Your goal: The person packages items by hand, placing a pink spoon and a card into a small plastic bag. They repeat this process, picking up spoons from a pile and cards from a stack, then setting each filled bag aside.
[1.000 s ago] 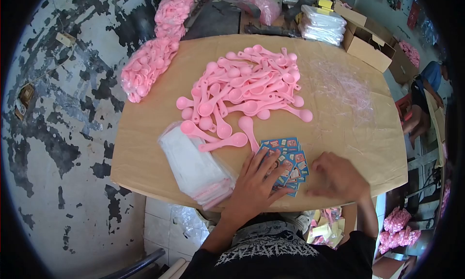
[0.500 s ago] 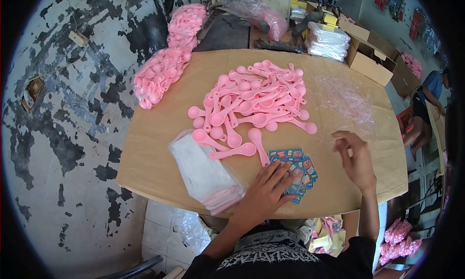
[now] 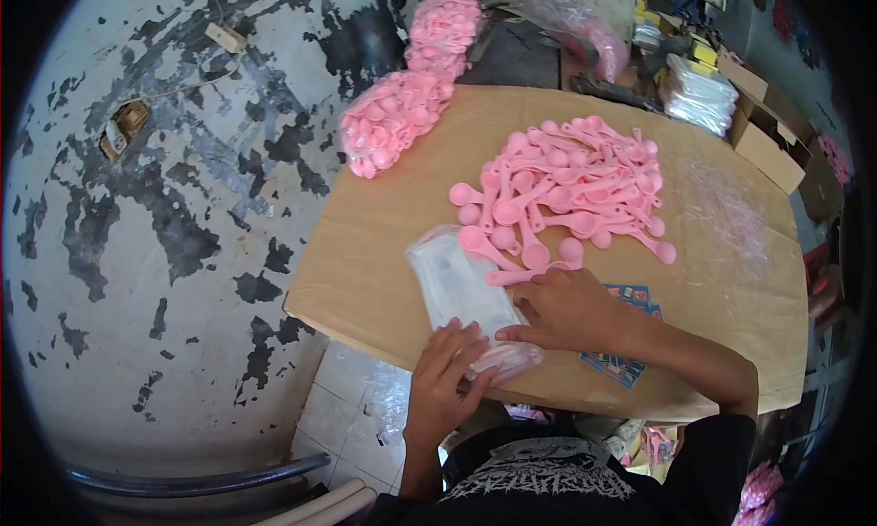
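A stack of clear plastic bags (image 3: 466, 284) lies on the brown table, left of the cards. My left hand (image 3: 446, 372) rests on the stack's lower left edge with its fingers apart. Over the right side of the stack is my right hand (image 3: 571, 308), fingers bent, near the handle of a pink spoon; whether it grips anything is hidden. Blue printed cards (image 3: 617, 371) lie partly under my right forearm. Beyond both hands spreads a heap of pink measuring spoons (image 3: 571, 183).
Bagged pink spoons (image 3: 393, 115) lie at the table's back left. Loose clear plastic (image 3: 731, 211) is on the right of the brown table (image 3: 365, 252). An open cardboard box (image 3: 769, 147) and wrapped plastic packs (image 3: 699, 95) stand at the back right.
My left hand has moved left from the cards to the bag stack. My right hand has come across from the right to the stack. The view has shifted left.
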